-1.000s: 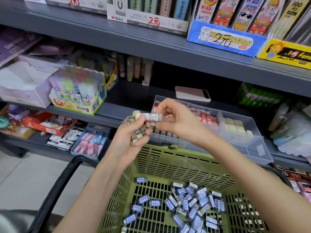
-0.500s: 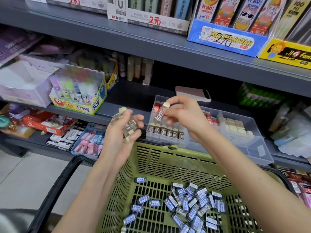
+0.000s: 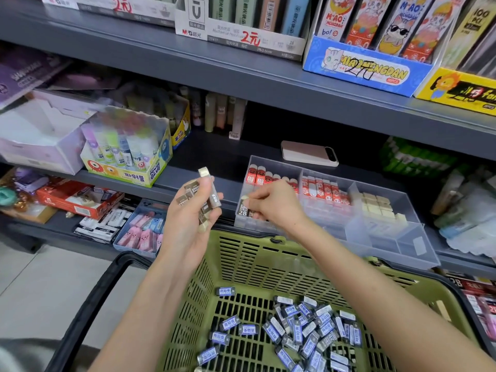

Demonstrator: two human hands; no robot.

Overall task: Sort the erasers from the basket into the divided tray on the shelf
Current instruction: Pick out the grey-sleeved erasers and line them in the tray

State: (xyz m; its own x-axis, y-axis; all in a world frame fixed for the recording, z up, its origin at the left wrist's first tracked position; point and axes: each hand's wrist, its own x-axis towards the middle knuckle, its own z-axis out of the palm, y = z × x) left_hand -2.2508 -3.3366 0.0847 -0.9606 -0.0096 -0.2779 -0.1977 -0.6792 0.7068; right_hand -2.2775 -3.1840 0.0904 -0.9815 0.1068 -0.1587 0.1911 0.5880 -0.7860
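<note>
Head-worn view, down over basket (image 3: 268, 264)

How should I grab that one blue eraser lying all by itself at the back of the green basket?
Come straight down from above, since the green basket walls it in. The lone blue eraser lies flat, label up, with nothing touching it, so pinch its two long edges with thumb and finger.
</note>
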